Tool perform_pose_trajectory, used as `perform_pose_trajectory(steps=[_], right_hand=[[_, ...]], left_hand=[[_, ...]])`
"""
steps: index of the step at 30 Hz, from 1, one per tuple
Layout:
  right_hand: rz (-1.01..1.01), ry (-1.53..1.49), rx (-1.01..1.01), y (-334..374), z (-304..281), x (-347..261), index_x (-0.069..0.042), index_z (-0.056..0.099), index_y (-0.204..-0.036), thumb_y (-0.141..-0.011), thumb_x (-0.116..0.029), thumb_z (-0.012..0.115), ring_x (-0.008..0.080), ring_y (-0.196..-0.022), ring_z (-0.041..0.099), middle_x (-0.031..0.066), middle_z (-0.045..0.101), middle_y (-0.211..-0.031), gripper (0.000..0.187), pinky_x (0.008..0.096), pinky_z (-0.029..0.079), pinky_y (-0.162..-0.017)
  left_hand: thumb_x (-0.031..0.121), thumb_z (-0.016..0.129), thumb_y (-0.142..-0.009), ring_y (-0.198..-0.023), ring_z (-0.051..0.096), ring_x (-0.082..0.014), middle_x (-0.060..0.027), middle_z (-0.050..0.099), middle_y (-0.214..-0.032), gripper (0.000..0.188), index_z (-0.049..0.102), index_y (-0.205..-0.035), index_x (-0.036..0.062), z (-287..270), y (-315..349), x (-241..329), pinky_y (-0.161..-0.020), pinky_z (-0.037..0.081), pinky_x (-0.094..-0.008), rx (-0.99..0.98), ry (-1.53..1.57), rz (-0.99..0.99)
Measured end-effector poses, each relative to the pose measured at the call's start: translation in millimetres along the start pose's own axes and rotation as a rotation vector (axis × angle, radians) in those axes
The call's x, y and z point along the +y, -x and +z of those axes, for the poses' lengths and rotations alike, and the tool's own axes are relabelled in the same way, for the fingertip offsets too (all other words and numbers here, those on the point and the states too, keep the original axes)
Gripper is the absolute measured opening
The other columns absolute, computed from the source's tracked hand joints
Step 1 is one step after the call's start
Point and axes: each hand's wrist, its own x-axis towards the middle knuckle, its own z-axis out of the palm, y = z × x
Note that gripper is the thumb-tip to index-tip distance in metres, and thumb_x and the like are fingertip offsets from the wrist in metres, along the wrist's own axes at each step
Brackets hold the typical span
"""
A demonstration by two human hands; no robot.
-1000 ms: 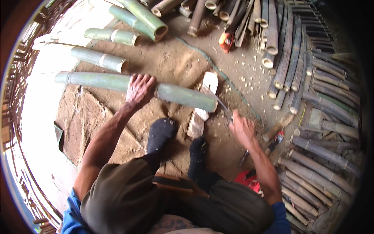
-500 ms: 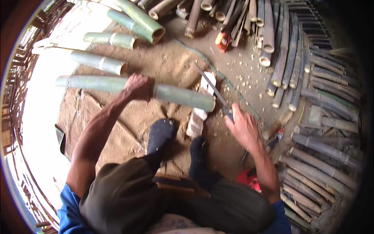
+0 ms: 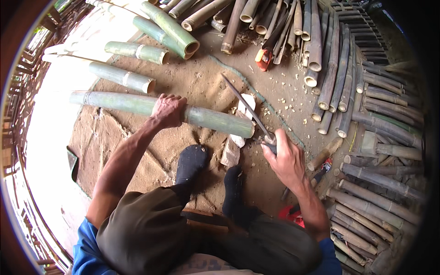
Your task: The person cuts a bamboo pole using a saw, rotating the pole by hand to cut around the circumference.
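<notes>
Bamboo tube (image 3: 215,120): long, round, pale green, faintly streaked with yellow toward the right end. Ringed by a joint just right of the left grip (image 3: 168,112), and by another near the left end. Fades into bright glare at the left. Cut across at the right end, with a thin pale edge. Lies aslant through the middle of the view, sloping down to the right, above brown sackcloth (image 3: 149,144) and, near the right end, across a pale wood block (image 3: 230,153).

Clasped from above near the middle by the left grip, knuckles up, fingers folded over the far side, at the end of a left arm (image 3: 120,172) stretched out from the lower left. Faced from the lower right by a bent right arm (image 3: 311,206), angled up and inward. Ends there in the right grip (image 3: 288,158), fingers curled around the dark handle of a knife (image 3: 248,107), thumb toward the left. Points away, up and to the left, with a long, narrow blade just beyond the cut end.
</notes>
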Motion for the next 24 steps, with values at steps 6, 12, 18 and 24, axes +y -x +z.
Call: perform_pose_trajectory(steps=[6, 12, 18, 24], right_hand=[[0.227, 0.328, -0.421, 37, 59, 91, 0.005, 0.058, -0.107, -0.100, -0.017, 0.068, 0.0436, -0.075, 0.077, 0.0245, 0.075, -0.084, 0.025, 0.0566, 0.059, -0.062], [0.026, -0.006, -0.012, -15, 2, 2, -0.002, 0.055, -0.111, -0.103, -0.017, 0.070, 0.0438, -0.073, 0.074, 0.0239, 0.071, -0.084, 0.023, 0.0527, 0.057, -0.061], [0.222, 0.427, -0.417, 49, 73, 114, 0.007, 0.061, -0.110, -0.101, -0.008, 0.063, 0.0357, -0.062, 0.076, 0.0229, 0.074, -0.073, 0.018, 0.0432, 0.063, -0.059], [0.190, 0.027, -0.178, 10, 18, 22, 0.002, 0.058, -0.114, -0.103, -0.018, 0.068, 0.0398, -0.073, 0.077, 0.0267, 0.076, -0.089, 0.025, 0.0471, 0.062, -0.062]], left_hand=[[0.017, 0.081, -0.078, -0.101, 0.071, -0.0300, -0.0096, 0.074, -0.101, 0.028, 0.071, -0.103, 0.0109, -4, -6, 8, -0.095, 0.049, -0.0486, 0.042, 0.038, 0.043], [0.015, 0.081, -0.075, -0.098, 0.070, -0.0301, -0.0094, 0.071, -0.094, 0.030, 0.070, -0.102, 0.0109, -4, -3, 0, -0.095, 0.049, -0.0486, 0.079, 0.014, 0.030], [0.015, 0.080, -0.076, -0.096, 0.070, -0.0311, -0.0099, 0.071, -0.096, 0.027, 0.068, -0.099, 0.0103, 4, -8, 12, -0.093, 0.050, -0.0495, 0.172, 0.042, 0.117], [0.019, 0.078, -0.083, -0.097, 0.068, -0.0307, -0.0101, 0.070, -0.097, 0.025, 0.066, -0.102, 0.0102, 18, 14, 2, -0.095, 0.048, -0.0477, 0.289, -0.043, 0.065]])
